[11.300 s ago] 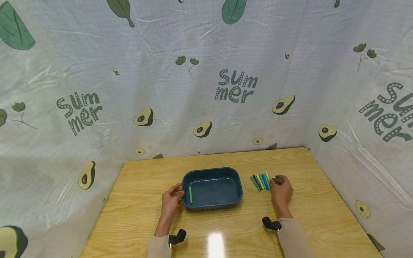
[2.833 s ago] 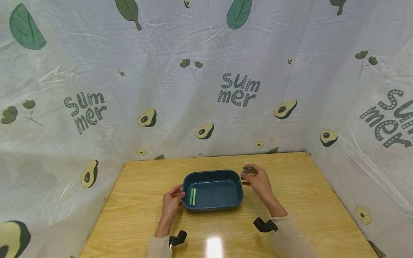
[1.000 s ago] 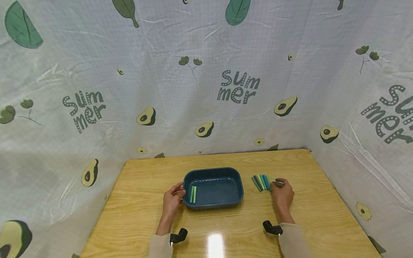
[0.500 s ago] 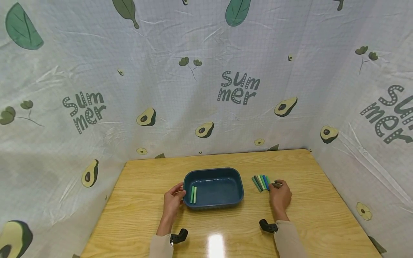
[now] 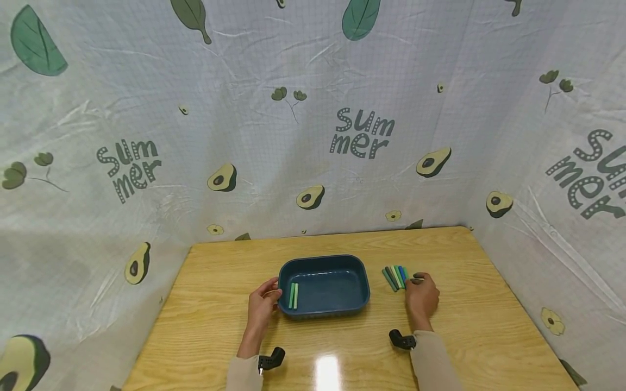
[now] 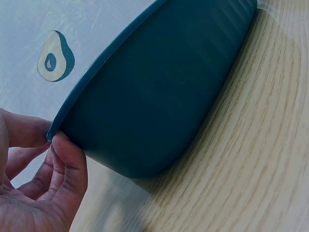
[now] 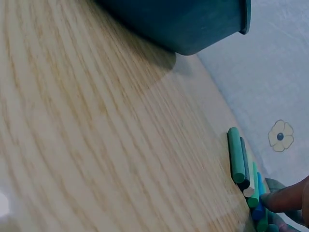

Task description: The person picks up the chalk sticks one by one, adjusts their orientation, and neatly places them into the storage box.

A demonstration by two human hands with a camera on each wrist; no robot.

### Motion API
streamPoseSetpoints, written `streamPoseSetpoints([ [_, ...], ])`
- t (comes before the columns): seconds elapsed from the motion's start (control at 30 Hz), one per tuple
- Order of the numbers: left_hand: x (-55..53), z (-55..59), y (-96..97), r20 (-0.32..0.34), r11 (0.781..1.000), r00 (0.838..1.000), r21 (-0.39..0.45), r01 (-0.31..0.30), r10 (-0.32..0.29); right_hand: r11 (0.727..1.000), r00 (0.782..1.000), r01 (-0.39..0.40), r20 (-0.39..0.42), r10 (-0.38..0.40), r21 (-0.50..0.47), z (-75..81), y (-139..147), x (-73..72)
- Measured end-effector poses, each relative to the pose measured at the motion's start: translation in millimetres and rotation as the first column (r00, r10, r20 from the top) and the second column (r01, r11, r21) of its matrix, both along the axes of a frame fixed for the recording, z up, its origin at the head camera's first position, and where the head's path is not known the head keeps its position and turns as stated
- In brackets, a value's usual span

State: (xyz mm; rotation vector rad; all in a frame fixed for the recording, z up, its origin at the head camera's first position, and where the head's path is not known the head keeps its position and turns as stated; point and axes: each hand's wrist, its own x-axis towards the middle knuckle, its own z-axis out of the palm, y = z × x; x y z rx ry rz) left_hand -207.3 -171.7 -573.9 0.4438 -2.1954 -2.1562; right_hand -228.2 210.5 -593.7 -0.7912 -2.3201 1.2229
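My left hand point(image 5: 261, 306) pinches the left rim of a dark teal rectangular tub point(image 5: 324, 314); the left wrist view shows thumb and fingers on either side of that rim. Two chalk sticks point(image 5: 295, 296), one green and one paler, lie side by side at the tub's left end. Right of the tub, my right hand point(image 5: 423, 297) is low over a row of chalk sticks in greens, cream and blue. In the right wrist view, a fingertip touches or nearly touches the blue chalk stick point(image 7: 258, 210). The frames do not show whether the fingers grip one.
The wooden table point(image 5: 205, 326) carries the tub and the chalk row, with the green chalk stick point(image 7: 236, 155) nearest the tub. Patterned white sheeting point(image 5: 274, 163) stands behind the table and along both sides.
Since 11.3 seconds ago, a paler chalk stick has joined the green one in the tub. Over the last second my right hand has shifted slightly left along the row. The left hand keeps its place.
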Motion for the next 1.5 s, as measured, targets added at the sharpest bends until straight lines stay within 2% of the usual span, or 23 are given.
streamPoseSetpoints([
  [0.23,0.0,-0.8,-1.4,-0.004,1.000,1.000,-0.016,-0.011,0.011,1.000,1.000,0.012,-0.006,-0.012,0.012,-3.4,-3,-1.7],
  [0.47,0.1,-1.2,-2.4,-0.010,1.000,1.000,-0.009,-0.006,0.006,0.999,0.999,-0.029,-0.023,0.030,0.020,-3.3,-4,-0.3],
  [0.8,0.0,-2.2,-1.6,-0.006,1.000,1.000,-0.007,-0.002,0.002,0.998,0.999,-0.050,0.017,0.050,-0.031,2.7,2,2.3],
  [1.17,1.1,1.0,-2.2,-0.021,1.000,1.000,-0.010,0.004,-0.004,0.992,0.996,-0.084,-0.016,0.083,-0.097,20.5,15,9.2],
  [1.5,1.4,0.3,-2.0,-0.014,1.000,1.000,-0.001,-0.001,0.001,0.975,0.982,-0.187,0.008,0.189,-0.119,36.7,22,14.7],
])
